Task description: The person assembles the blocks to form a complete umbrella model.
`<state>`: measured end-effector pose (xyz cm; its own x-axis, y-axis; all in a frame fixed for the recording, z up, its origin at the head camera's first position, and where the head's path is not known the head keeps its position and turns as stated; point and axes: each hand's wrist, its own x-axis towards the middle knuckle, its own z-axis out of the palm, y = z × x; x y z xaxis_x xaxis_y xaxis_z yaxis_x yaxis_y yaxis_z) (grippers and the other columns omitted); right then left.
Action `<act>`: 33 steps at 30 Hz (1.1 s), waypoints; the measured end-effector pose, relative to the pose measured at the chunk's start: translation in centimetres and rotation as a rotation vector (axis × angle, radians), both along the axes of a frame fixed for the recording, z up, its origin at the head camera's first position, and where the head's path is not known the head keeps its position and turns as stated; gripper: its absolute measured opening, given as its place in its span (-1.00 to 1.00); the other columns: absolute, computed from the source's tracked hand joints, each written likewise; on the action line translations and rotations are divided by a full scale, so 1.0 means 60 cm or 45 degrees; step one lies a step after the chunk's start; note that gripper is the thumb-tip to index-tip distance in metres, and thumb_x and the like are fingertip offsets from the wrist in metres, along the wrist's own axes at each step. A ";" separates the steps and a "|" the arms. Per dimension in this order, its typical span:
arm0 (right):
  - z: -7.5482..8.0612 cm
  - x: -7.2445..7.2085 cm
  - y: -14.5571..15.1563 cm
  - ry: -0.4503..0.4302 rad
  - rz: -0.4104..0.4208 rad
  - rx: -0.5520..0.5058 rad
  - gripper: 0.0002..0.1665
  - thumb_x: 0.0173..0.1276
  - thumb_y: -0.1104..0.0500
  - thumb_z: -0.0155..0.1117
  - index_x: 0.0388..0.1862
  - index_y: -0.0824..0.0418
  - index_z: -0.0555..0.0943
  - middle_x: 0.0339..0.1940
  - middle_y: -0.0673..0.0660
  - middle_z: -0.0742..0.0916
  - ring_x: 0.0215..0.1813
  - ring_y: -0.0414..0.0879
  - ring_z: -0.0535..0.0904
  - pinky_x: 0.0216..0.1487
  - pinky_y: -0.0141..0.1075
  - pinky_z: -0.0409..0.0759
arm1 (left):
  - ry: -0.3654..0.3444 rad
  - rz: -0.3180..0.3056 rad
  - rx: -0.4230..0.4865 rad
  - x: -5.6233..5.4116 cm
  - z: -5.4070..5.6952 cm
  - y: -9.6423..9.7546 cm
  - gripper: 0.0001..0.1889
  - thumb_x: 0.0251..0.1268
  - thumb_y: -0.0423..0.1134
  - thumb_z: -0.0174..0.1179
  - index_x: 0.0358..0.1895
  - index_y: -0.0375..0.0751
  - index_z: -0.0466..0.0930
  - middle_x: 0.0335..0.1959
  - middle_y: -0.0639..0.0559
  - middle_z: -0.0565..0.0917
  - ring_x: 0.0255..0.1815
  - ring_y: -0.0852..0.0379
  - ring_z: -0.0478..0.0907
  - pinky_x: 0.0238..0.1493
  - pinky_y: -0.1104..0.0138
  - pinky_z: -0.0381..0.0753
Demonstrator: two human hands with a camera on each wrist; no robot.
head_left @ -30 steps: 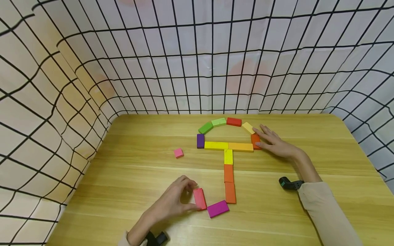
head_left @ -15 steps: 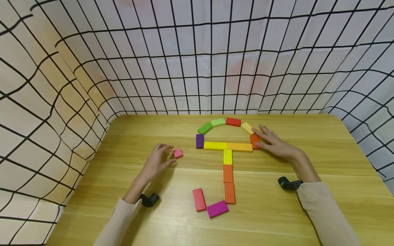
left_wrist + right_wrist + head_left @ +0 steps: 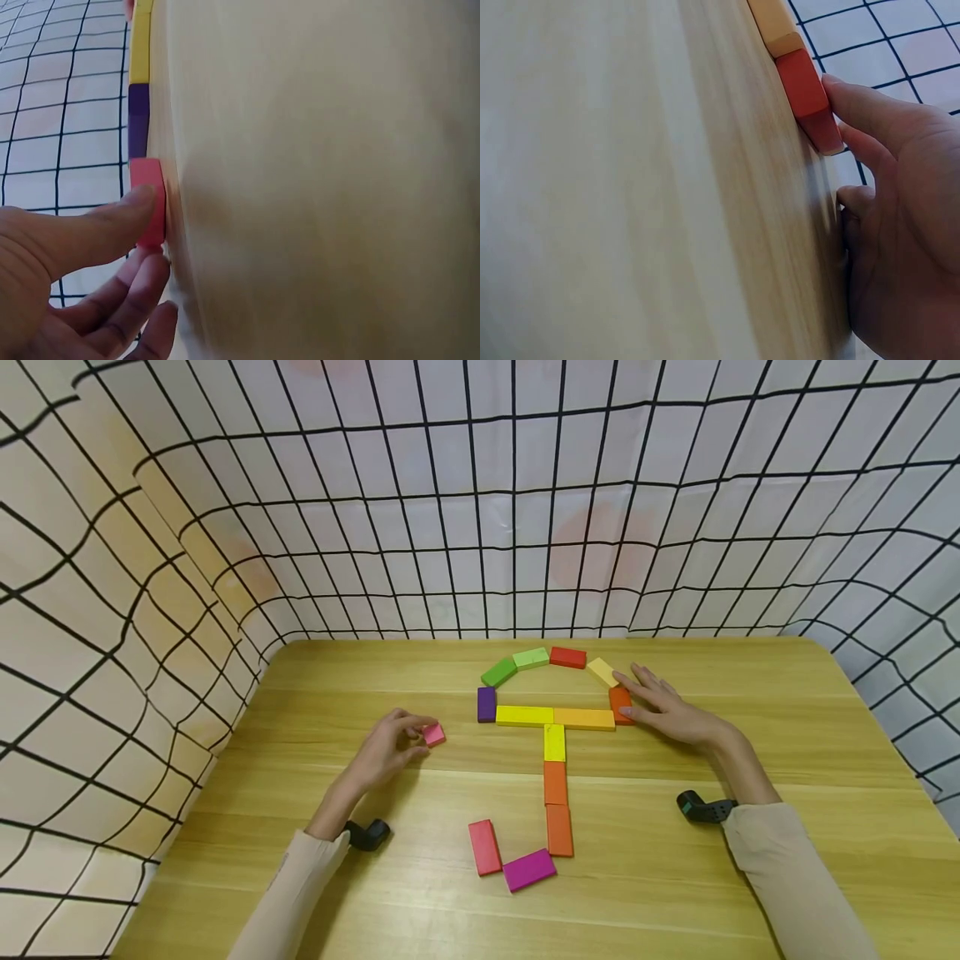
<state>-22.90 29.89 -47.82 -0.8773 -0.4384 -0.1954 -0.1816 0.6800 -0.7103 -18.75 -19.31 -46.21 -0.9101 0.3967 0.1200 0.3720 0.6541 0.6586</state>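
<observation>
At the left of the table, my left hand [image 3: 386,747] pinches a small pink block [image 3: 435,735] between thumb and fingertips. In the left wrist view the thumb [image 3: 124,225] covers part of this pink block [image 3: 150,174], which lies on the wood. My right hand [image 3: 678,710] rests on the table with fingers spread, its thumb and a fingertip at the orange-red block [image 3: 620,703] and the pale yellow block [image 3: 602,672]. In the right wrist view the thumb touches the side of the red-orange block [image 3: 806,94].
Blocks form an arch with a purple block [image 3: 487,704], a green block [image 3: 499,672] and a red block [image 3: 567,657]. Yellow blocks [image 3: 525,716] line its base. Orange blocks [image 3: 556,783] run down to a magenta block [image 3: 529,870] and a pink-red block [image 3: 484,847]. Grid-patterned cloth [image 3: 480,527] surrounds the table.
My left hand has left the pink-red block near the front, moved up and left to the small pink block, and closed its fingers on it. The right hand has stayed put.
</observation>
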 end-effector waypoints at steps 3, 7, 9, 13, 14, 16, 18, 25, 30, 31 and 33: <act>0.000 -0.001 0.000 0.001 -0.002 0.001 -0.16 0.65 -0.17 0.03 0.75 -0.17 -0.08 0.76 0.20 -0.27 0.71 0.32 -0.55 0.48 0.58 -0.44 | -0.027 -0.040 0.000 -0.005 0.001 -0.004 -0.52 0.26 -0.48 0.40 0.27 -0.35 0.64 -0.07 -0.27 0.63 -0.08 -0.08 0.61 0.01 0.10 0.71; 0.000 -0.002 -0.001 0.004 -0.003 0.008 -0.16 0.65 -0.18 0.03 0.74 -0.19 -0.08 0.76 0.19 -0.27 0.71 0.32 -0.54 0.48 0.58 -0.44 | -0.086 -0.099 0.028 -0.014 0.003 -0.010 -0.51 0.26 -0.49 0.39 0.28 -0.36 0.63 -0.11 -0.24 0.61 -0.13 -0.03 0.57 -0.10 0.31 0.65; 0.000 -0.002 -0.001 0.004 -0.005 0.012 -0.16 0.65 -0.18 0.02 0.74 -0.19 -0.08 0.76 0.19 -0.27 0.71 0.32 -0.54 0.48 0.58 -0.43 | -0.115 -0.126 0.046 -0.018 0.003 -0.013 -0.54 0.25 -0.50 0.40 0.24 -0.38 0.65 -0.12 -0.23 0.62 -0.15 -0.02 0.57 -0.14 0.38 0.62; 0.002 -0.001 -0.003 0.003 0.000 0.014 -0.16 0.65 -0.17 0.03 0.74 -0.17 -0.07 0.76 0.20 -0.27 0.71 0.33 -0.53 0.48 0.59 -0.43 | -0.157 -0.170 0.076 -0.025 0.005 -0.015 -0.61 0.18 -0.49 0.46 0.11 -0.38 0.69 -0.13 -0.21 0.66 -0.16 -0.03 0.60 -0.14 0.39 0.64; 0.002 -0.001 -0.003 0.006 0.002 0.013 -0.16 0.65 -0.17 0.03 0.75 -0.16 -0.07 0.76 0.20 -0.27 0.71 0.33 -0.53 0.48 0.58 -0.43 | -0.168 -0.176 0.083 -0.026 0.006 -0.015 -0.63 0.16 -0.48 0.48 0.06 -0.37 0.70 -0.13 -0.20 0.67 -0.16 -0.02 0.60 -0.14 0.39 0.64; 0.003 0.000 -0.005 0.010 0.007 0.008 -0.16 0.65 -0.16 0.04 0.75 -0.14 -0.06 0.76 0.22 -0.26 0.71 0.33 -0.53 0.49 0.57 -0.43 | -0.198 -0.197 0.096 -0.027 0.007 -0.014 -0.66 0.12 -0.46 0.52 -0.01 -0.34 0.70 -0.14 -0.18 0.68 -0.16 -0.02 0.60 -0.13 0.37 0.66; 0.003 0.000 -0.007 0.016 0.009 0.003 -0.15 0.65 -0.15 0.04 0.75 -0.12 -0.05 0.76 0.23 -0.26 0.71 0.33 -0.52 0.50 0.57 -0.44 | -0.233 -0.229 0.113 -0.028 0.008 -0.013 -0.66 0.08 -0.45 0.54 -0.06 -0.32 0.70 -0.15 -0.17 0.70 -0.17 -0.01 0.61 -0.12 0.35 0.68; 0.003 0.000 -0.006 0.008 -0.002 0.017 -0.15 0.65 -0.16 0.04 0.75 -0.15 -0.06 0.76 0.20 -0.26 0.72 0.32 -0.52 0.49 0.57 -0.42 | -0.261 -0.384 0.073 -0.011 0.015 -0.001 -0.70 0.06 -0.41 0.56 -0.11 -0.26 0.74 -0.17 -0.08 0.76 -0.16 0.06 0.66 -0.05 0.27 0.74; 0.000 0.001 -0.004 0.027 0.006 -0.002 -0.15 0.65 -0.16 0.05 0.75 -0.14 -0.06 0.76 0.23 -0.25 0.72 0.33 -0.52 0.48 0.58 -0.43 | -0.284 -0.472 0.031 0.008 0.020 0.026 -0.70 0.07 -0.41 0.55 -0.10 -0.19 0.76 -0.16 0.01 0.77 -0.16 0.08 0.67 -0.05 0.31 0.74; -0.001 0.001 -0.004 0.033 0.009 -0.011 -0.15 0.65 -0.15 0.05 0.75 -0.13 -0.05 0.76 0.24 -0.25 0.71 0.33 -0.52 0.48 0.58 -0.43 | -0.303 -0.486 0.037 0.011 0.020 0.032 -0.70 0.07 -0.42 0.55 -0.10 -0.20 0.76 -0.17 0.00 0.77 -0.17 0.07 0.66 -0.07 0.32 0.74; -0.001 0.002 -0.004 0.046 0.012 -0.034 -0.15 0.64 -0.13 0.07 0.75 -0.11 -0.03 0.75 0.27 -0.24 0.71 0.34 -0.51 0.47 0.58 -0.43 | -0.343 -0.526 0.062 0.016 0.019 0.042 -0.71 0.07 -0.46 0.54 -0.11 -0.23 0.76 -0.19 -0.04 0.77 -0.20 0.04 0.64 -0.12 0.35 0.72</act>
